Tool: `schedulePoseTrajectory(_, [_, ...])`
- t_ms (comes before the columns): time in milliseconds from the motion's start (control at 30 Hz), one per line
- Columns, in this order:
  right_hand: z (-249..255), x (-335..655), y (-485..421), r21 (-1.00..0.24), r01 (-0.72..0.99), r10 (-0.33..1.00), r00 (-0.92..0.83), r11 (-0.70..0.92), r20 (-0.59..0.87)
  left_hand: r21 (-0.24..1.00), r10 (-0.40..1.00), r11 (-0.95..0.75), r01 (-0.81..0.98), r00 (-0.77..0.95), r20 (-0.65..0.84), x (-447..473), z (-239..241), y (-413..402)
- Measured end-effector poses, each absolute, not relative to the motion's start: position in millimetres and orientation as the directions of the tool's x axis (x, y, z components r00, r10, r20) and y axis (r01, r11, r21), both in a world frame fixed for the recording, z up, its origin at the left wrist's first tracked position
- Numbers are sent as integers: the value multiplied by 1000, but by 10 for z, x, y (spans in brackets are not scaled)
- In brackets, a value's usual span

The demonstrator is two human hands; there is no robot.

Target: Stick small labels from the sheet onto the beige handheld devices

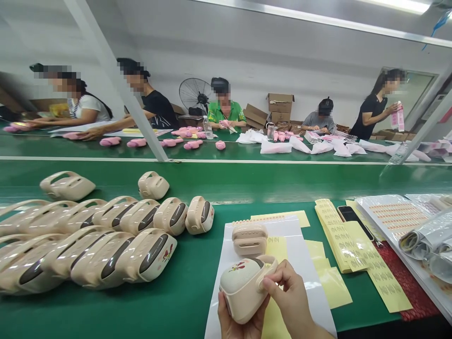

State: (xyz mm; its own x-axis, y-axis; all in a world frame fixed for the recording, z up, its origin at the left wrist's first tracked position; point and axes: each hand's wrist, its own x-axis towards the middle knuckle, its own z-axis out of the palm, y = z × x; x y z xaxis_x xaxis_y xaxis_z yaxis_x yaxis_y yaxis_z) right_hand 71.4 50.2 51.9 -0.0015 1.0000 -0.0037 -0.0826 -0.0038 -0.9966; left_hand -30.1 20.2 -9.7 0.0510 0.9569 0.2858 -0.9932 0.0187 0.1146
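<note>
A cream portable speaker with a pale mesh front and a small red printed design is tilted in my hands, low in the view. My left hand is wrapped round it from below. At its right side, my right hand is closed, thumb and forefinger pressed at the base of the carry handle; whether a small piece is between those fingertips is hidden. Just behind it, another cream speaker stands on a white sheet. Yellow label sheets lie partly under both speakers.
To the left stand rows of similar speakers. On the right are printed yellow label strips, a phone and plastic-wrapped sheets. Beyond the green belt, several co-workers handle pink items.
</note>
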Motion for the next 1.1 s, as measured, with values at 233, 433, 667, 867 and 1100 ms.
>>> schedulePoseTrajectory(233, [316,692,489,-959,147,968,29,243,249,145,971,17,-989,51,235,-288,-65,206])
schedulePoseTrajectory(433, [400,728,571,-981,181,996,38,76,84,169,980,61,-984,92,179,-350,-124,192])
schedulePoseTrajectory(667, [377,745,671,-997,20,997,-38,-68,-69,248,960,191,-950,233,153,-455,-302,216])
schedulePoseTrajectory(867, [469,971,877,-989,-97,991,-94,-109,-100,279,937,270,-922,318,147,-584,-231,254])
schedulePoseTrajectory(1100, [1006,1059,994,-992,-66,961,-263,-103,-82,561,997,76,-825,66,-39,-730,17,240])
